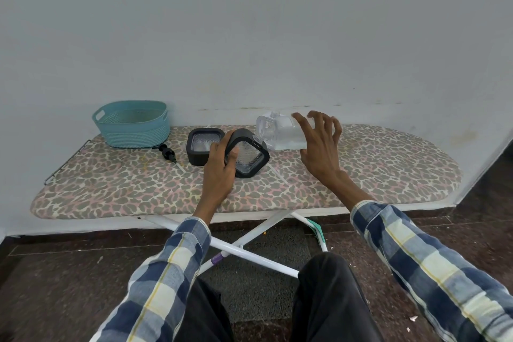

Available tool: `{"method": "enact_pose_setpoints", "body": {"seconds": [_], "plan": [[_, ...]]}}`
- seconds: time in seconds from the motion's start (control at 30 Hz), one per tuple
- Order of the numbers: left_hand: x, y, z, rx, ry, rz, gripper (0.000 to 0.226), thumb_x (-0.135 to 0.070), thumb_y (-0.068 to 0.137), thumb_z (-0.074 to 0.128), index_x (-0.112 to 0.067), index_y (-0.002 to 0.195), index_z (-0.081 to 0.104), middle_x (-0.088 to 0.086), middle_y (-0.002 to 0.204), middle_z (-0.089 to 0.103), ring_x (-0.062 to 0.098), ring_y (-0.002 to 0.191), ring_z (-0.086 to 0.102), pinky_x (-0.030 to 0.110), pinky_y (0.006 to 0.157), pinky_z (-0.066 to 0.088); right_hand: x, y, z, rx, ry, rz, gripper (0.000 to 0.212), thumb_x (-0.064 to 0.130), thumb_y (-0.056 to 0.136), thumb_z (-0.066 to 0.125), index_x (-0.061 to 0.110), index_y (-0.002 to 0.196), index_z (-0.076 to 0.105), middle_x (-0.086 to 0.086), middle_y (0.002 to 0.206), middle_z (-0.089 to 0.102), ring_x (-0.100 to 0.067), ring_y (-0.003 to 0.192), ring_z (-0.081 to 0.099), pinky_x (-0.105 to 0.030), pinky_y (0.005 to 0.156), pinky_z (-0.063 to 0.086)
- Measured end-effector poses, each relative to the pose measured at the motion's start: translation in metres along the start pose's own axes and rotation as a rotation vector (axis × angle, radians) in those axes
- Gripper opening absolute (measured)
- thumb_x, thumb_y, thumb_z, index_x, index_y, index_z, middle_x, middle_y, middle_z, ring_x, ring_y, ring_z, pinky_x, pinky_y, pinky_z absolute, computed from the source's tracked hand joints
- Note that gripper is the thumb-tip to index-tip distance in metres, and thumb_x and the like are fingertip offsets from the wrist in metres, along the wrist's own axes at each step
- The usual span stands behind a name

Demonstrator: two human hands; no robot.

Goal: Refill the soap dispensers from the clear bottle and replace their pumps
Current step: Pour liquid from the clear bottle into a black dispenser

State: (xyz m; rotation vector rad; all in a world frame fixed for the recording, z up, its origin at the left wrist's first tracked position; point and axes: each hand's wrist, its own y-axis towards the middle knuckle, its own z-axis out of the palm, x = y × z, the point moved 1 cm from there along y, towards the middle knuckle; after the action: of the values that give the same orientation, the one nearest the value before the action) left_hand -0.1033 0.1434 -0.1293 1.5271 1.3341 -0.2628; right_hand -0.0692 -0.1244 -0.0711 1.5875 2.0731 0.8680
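Two black-framed soap dispensers with clear ribbed faces are on the ironing board. One dispenser (204, 145) rests on the board behind my left hand. The other dispenser (248, 157) is tilted to the right, with my left hand (219, 172) gripping its left edge. The clear bottle (280, 132) lies tipped toward the tilted dispenser, its neck pointing left. My right hand (319, 144) is around the bottle's base with the fingers spread, and how firmly it grips is unclear. A black pump (169, 153) with a clear tube lies left of the dispensers. A second clear tube (277, 173) shows to the right of the tilted dispenser.
A teal woven basket (133, 123) stands at the board's back left. The leopard-print ironing board (374, 172) runs along a pale wall on white crossed legs (249, 244). Dark stone floor lies below, and my knees are in front of it.
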Motion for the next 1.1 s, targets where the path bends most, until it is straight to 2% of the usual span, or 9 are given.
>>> {"method": "enact_pose_setpoints", "body": {"seconds": [0.17, 0.3, 0.4, 0.53, 0.77, 0.97, 1.03, 1.07, 1.1], "plan": [[0.0007, 0.0006, -0.0005, 0.008, -0.006, -0.001, 0.051, -0.049, 0.116, 0.044, -0.035, 0.165, 0.04, -0.003, 0.134, 0.053, -0.031, 0.099, 0.047, -0.006, 0.082, 0.036, -0.0004, 0.0021, -0.0016, -0.007, -0.007, -0.013, 0.103, -0.007, 0.061, 0.078, 0.033, 0.15, 0.043, -0.008, 0.146, 0.046, -0.032, 0.143, 0.04, -0.051, 0.126, 0.019], [0.0012, 0.0001, -0.0005, 0.003, -0.011, -0.001, 0.051, -0.048, 0.116, 0.044, -0.034, 0.165, 0.04, -0.007, 0.135, 0.051, -0.036, 0.1, 0.043, -0.008, 0.082, 0.035, -0.0006, 0.0041, -0.0032, -0.009, -0.01, -0.024, 0.102, -0.006, 0.062, 0.078, 0.033, 0.15, 0.044, -0.009, 0.146, 0.047, -0.031, 0.143, 0.039, -0.052, 0.126, 0.02], [0.002, 0.0002, 0.0, 0.002, -0.022, -0.006, 0.051, -0.044, 0.116, 0.046, -0.033, 0.165, 0.041, 0.0, 0.135, 0.055, -0.029, 0.098, 0.049, -0.005, 0.082, 0.038, -0.0004, 0.005, -0.0031, 0.0, -0.016, -0.027, 0.103, -0.007, 0.061, 0.077, 0.033, 0.15, 0.044, -0.009, 0.146, 0.047, -0.031, 0.143, 0.039, -0.052, 0.126, 0.02], [0.0039, 0.0017, 0.0011, 0.004, -0.015, -0.006, 0.052, -0.042, 0.116, 0.047, -0.03, 0.166, 0.041, 0.006, 0.141, 0.057, -0.033, 0.101, 0.046, -0.006, 0.082, 0.035, -0.0011, 0.006, -0.0025, -0.003, -0.019, -0.03, 0.103, -0.007, 0.06, 0.077, 0.032, 0.15, 0.045, -0.009, 0.146, 0.047, -0.032, 0.143, 0.039, -0.052, 0.126, 0.02], [0.0029, 0.0017, 0.0012, -0.003, -0.027, -0.007, 0.052, -0.047, 0.116, 0.045, -0.034, 0.166, 0.041, 0.003, 0.143, 0.057, -0.035, 0.103, 0.043, -0.007, 0.083, 0.034, -0.0019, 0.0067, -0.0011, -0.013, -0.031, -0.032, 0.105, -0.008, 0.059, 0.075, 0.034, 0.15, 0.043, -0.008, 0.145, 0.046, -0.03, 0.142, 0.038, -0.052, 0.126, 0.02], [0.0034, 0.0008, 0.001, 0.005, -0.029, -0.02, 0.051, -0.047, 0.116, 0.045, -0.035, 0.166, 0.04, 0.002, 0.143, 0.057, -0.035, 0.1, 0.043, 0.003, 0.083, 0.038, -0.0015, 0.007, -0.0002, -0.014, -0.034, -0.031, 0.104, -0.008, 0.059, 0.076, 0.034, 0.149, 0.043, -0.008, 0.145, 0.046, -0.03, 0.142, 0.038, -0.052, 0.126, 0.019], [0.0029, 0.0005, 0.0014, 0.011, -0.026, -0.028, 0.051, -0.047, 0.116, 0.044, -0.036, 0.166, 0.04, 0.004, 0.144, 0.057, -0.018, 0.105, 0.051, 0.015, 0.088, 0.039, -0.0016, 0.0074, 0.0, -0.012, -0.036, -0.031, 0.104, -0.007, 0.059, 0.076, 0.034, 0.15, 0.044, -0.008, 0.145, 0.046, -0.03, 0.142, 0.039, -0.052, 0.126, 0.019], [0.0029, 0.0006, 0.0015, 0.012, -0.021, -0.027, 0.051, -0.047, 0.116, 0.044, -0.036, 0.166, 0.04, 0.004, 0.144, 0.057, -0.007, 0.106, 0.052, 0.018, 0.091, 0.037, -0.0017, 0.0077, 0.0, -0.011, -0.038, -0.032, 0.104, -0.007, 0.059, 0.077, 0.034, 0.15, 0.044, -0.008, 0.145, 0.046, -0.03, 0.142, 0.038, -0.052, 0.126, 0.019], [0.003, 0.0008, 0.0016, 0.011, -0.017, -0.025, 0.051, -0.047, 0.116, 0.044, -0.036, 0.165, 0.04, 0.005, 0.144, 0.057, -0.003, 0.104, 0.051, 0.019, 0.091, 0.037, -0.0018, 0.0078, 0.0, -0.011, -0.039, -0.032, 0.104, -0.007, 0.06, 0.077, 0.033, 0.15, 0.044, -0.008, 0.145, 0.046, -0.03, 0.143, 0.038, -0.052, 0.126, 0.019]]}}
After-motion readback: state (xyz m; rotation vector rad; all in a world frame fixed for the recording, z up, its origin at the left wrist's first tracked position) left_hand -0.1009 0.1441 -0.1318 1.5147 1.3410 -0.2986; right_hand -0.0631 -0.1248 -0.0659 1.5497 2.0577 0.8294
